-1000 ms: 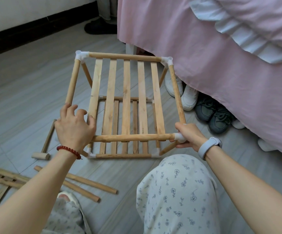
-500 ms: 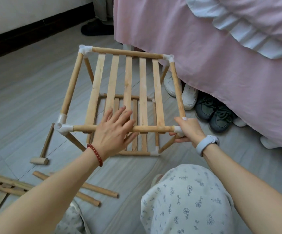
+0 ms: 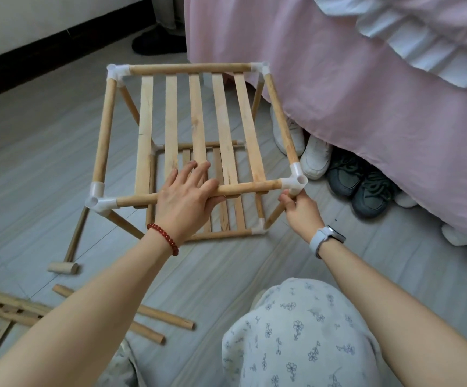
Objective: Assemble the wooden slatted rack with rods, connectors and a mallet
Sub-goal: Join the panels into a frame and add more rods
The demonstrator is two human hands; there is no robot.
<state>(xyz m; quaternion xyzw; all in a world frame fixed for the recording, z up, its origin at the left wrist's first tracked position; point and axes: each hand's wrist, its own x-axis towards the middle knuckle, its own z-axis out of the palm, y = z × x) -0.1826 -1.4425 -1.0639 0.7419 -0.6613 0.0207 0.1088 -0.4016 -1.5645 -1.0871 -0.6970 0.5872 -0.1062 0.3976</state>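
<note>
Grey floor [image 3: 45,152]: left hand [image 3: 187,199] fingers flat over rack [image 3: 196,129] front rod [image 3: 198,192]; right hand [image 3: 300,210] pinches corner leg [image 3: 275,216].

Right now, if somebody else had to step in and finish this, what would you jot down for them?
Left hand: flat, open, on the near top rod and slats.
Right hand: grip on the leg below the near right connector.
Rack stands on the floor, two slatted tiers framed.
Mallet lies on the floor to the left; loose rods and a spare slat panel lie nearer.
Left: seat joints, add the remaining parts.
</note>
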